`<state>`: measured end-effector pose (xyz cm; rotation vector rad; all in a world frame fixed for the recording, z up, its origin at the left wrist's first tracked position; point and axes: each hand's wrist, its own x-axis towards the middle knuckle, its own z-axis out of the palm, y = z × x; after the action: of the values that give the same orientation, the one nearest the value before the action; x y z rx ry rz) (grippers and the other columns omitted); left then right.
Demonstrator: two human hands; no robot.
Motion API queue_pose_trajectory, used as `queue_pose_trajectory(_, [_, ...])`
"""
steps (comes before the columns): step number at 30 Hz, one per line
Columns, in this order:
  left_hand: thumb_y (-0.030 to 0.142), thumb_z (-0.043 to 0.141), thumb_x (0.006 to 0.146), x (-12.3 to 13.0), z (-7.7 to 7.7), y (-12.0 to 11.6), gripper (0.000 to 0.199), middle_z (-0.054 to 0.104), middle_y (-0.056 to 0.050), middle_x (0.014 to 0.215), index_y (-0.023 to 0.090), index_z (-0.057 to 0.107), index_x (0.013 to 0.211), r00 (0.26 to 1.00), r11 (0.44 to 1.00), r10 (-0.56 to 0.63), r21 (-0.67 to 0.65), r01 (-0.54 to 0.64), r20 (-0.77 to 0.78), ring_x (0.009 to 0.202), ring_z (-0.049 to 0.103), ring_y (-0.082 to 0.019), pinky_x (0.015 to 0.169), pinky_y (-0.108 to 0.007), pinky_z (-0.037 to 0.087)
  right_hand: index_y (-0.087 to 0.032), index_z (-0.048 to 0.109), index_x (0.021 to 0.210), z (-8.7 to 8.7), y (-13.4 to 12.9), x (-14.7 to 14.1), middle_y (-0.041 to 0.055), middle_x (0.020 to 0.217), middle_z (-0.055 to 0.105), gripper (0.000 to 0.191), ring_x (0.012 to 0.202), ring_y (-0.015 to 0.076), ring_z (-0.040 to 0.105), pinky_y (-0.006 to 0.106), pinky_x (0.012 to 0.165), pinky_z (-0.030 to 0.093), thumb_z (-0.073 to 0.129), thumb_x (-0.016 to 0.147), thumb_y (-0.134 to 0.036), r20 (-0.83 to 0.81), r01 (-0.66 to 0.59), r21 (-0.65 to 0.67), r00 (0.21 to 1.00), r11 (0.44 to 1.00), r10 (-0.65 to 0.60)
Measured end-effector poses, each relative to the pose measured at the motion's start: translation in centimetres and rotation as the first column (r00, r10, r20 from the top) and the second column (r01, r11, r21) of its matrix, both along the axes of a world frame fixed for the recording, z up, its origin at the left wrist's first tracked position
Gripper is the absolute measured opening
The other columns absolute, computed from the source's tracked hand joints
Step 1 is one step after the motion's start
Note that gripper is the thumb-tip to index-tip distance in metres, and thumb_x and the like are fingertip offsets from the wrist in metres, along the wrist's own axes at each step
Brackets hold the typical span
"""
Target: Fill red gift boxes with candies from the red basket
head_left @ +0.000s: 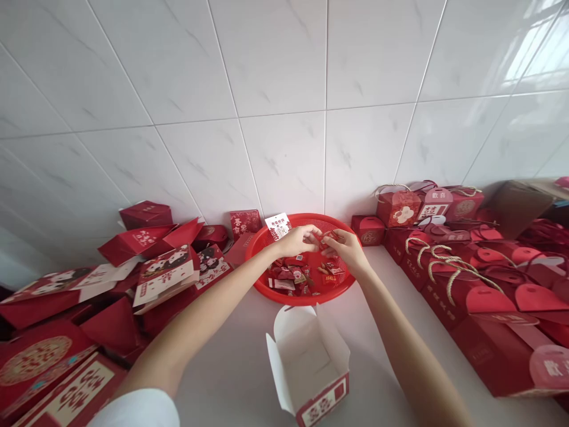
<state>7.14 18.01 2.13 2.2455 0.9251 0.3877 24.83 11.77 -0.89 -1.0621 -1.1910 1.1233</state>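
Over a red plastic basket [306, 301], my hands face each other with the fingertips almost meeting. My right hand [347, 252] is closed in a pinch on a small red-wrapped candy [328, 236]. My left hand [301, 240] has its fingers curled together beside it; what they hold, if anything, is too small to tell. Loose wrapped sweets [293, 276] and red packets lie in the basket below. An open gift box [306, 362], white inside and red outside, stands in front of the basket with its flaps up.
Flat and partly folded red boxes [164, 273] are heaped on the left. Rows of closed red gift boxes [480, 341] with rope handles stand on the right. A white tiled wall [284, 148] rises behind the pale tabletop [222, 367].
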Motion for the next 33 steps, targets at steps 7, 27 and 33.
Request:
queue_pose_trajectory(7, [0.005, 0.077, 0.049, -2.8, -1.5, -0.7, 0.037, 0.07, 0.001, 0.072, 0.02, 0.074, 0.083, 0.896, 0.998, -0.062, -0.022, 0.058, -0.439, 0.069, 0.064, -0.02, 0.059, -0.025, 0.043, -0.02, 0.058, 0.067, -0.1, 0.0, -0.1, -0.0001, 0.063, 0.066, 0.032, 0.048, 0.0131, 0.056, 0.027, 0.049, 0.048, 0.079, 0.064, -0.044, -0.001, -0.012, 0.004, 1.0, 1.0, 0.012])
queue_pose_trajectory(27, [0.027, 0.064, 0.076, -0.6, -0.1, -1.8, 0.012, 0.061, 0.003, 0.073, 0.018, 0.058, 0.078, 0.962, 0.938, 0.248, 0.221, -0.267, 0.111, 0.073, 0.057, -0.016, 0.063, -0.025, 0.041, -0.019, 0.069, 0.089, 0.7, -0.8, 0.1, 0.0024, 0.071, 0.072, 0.047, 0.059, 0.0185, 0.067, 0.034, 0.065, 0.056, 0.089, 0.058, -0.048, -0.099, -0.177, -0.047, 0.98, 0.983, 0.172])
queue_pose_trajectory(33, [0.033, 0.072, 0.07, -1.0, 0.5, -1.7, 0.021, 0.065, 0.002, 0.076, 0.016, 0.064, 0.081, 0.977, 0.992, 0.11, 0.032, -0.118, 0.182, 0.075, 0.062, -0.018, 0.067, -0.026, 0.047, -0.018, 0.07, 0.081, 0.9, -0.7, 0.3, 0.0026, 0.074, 0.073, 0.045, 0.061, 0.0151, 0.064, 0.029, 0.064, 0.054, 0.089, 0.058, -0.052, -0.137, -0.171, -0.037, 0.977, 0.985, 0.164])
